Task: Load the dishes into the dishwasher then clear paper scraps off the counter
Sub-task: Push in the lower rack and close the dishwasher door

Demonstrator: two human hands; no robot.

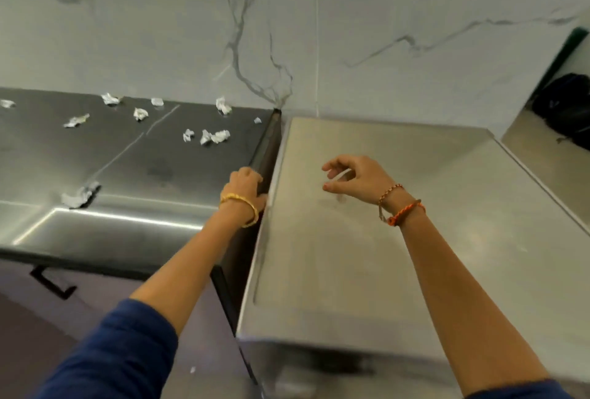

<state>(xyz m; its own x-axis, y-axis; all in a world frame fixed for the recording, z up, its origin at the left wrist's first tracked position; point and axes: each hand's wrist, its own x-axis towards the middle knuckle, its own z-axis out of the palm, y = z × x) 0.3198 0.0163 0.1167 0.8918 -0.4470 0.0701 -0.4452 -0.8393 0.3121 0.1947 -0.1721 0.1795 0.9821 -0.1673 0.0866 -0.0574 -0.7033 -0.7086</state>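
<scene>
Several crumpled white paper scraps (215,136) lie scattered over the dark glossy counter (134,156) on the left, one (78,197) near its front edge. My left hand (244,186) rests on the counter's right edge, its fingers curled over the corner beside the gap. My right hand (356,178) hovers over the steel top of the dishwasher (367,239), fingers loosely curled and holding nothing. No dishes are in view.
A marbled white wall (287,31) backs both surfaces, with a socket and a white cable (317,47) running down it. A dark bag (565,108) sits at the far right on the floor. A black cabinet handle (52,283) shows below the counter.
</scene>
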